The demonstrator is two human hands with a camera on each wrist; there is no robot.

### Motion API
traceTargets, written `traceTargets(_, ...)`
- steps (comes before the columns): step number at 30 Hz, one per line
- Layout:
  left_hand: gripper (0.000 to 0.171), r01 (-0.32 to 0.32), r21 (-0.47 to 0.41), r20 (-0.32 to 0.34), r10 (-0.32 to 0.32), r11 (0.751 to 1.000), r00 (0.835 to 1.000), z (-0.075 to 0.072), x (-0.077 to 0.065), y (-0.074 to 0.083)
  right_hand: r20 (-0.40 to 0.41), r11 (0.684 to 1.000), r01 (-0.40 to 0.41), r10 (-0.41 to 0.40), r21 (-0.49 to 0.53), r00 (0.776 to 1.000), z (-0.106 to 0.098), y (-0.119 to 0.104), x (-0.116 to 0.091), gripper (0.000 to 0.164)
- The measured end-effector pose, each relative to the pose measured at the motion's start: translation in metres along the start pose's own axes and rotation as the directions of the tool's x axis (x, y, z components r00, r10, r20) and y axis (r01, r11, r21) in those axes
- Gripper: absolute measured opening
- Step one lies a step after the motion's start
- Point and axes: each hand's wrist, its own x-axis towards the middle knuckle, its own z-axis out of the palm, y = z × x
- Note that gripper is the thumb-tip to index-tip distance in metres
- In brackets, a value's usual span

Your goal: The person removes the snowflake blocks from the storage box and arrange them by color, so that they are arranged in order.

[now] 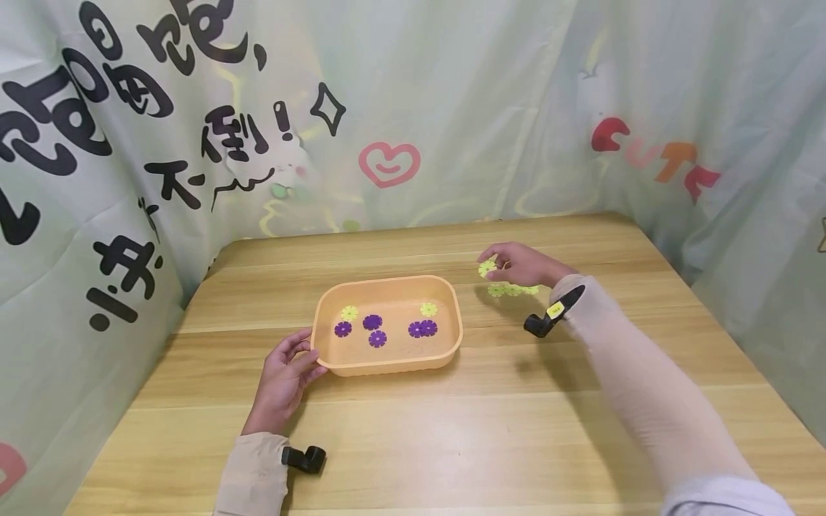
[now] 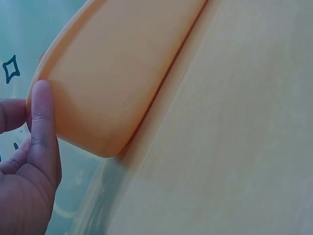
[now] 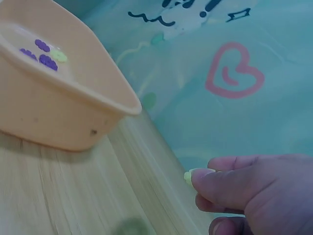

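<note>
An orange plastic basin [image 1: 387, 285] stands on the table, with several purple flower-shaped pieces [image 1: 377, 339] and two yellow ones [image 1: 428, 309] on its floor. My left hand [image 1: 282, 383] grips the basin's left end, thumb on the near side and fingers behind the rim, as the left wrist view shows. To the right of the basin, my right hand [image 1: 525, 265] is raised above the table and pinches a yellow flower-shaped piece [image 3: 189, 177] between thumb and fingers. Below that hand lie several more yellow flower-shaped pieces [image 1: 513, 290], partly hidden by it.
The wooden table [image 1: 413, 437] extends around the basin on all sides. Behind it hangs a pale green printed curtain [image 1: 477, 107], which also lines the left and right sides. Each wrist bears a small black camera mount [image 1: 305, 459].
</note>
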Motion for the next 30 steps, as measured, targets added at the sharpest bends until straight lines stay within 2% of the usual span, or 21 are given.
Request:
traceTargets(7,0.046,-0.018,-0.002,0.008,0.018,1.0,1.0,0.002,0.002,0.002,-0.026,1.0,-0.008,0.008,-0.005,1.0,-0.009,0.013,-0.013,0.036)
traceTargets(15,0.046,-0.002,0.02,-0.006,0.002,1.0,1.0,0.002,-0.002,0.001,-0.025,1.0,-0.017,0.018,0.023,1.0,-0.014,0.037,-0.028,0.037)
traceTargets(18,0.047,-0.007,0.017,0.002,0.007,1.0,1.0,0.002,-0.001,0.001,-0.04,0.998,-0.035,0.037,0.053,0.999,-0.016,0.037,-0.036,0.037)
traceTargets(25,0.047,0.001,0.007,-0.002,-0.001,1.0,1.0,0.001,0.0,-0.001,-0.049,0.994,-0.047,0.052,0.101,0.997,-0.015,0.057,-0.044,0.04)
traceTargets(30,0.047,0.002,0.005,-0.005,-0.002,1.0,1.0,0.0,-0.001,0.0,-0.056,0.987,-0.072,0.081,0.141,0.995,-0.014,0.064,-0.051,0.042)
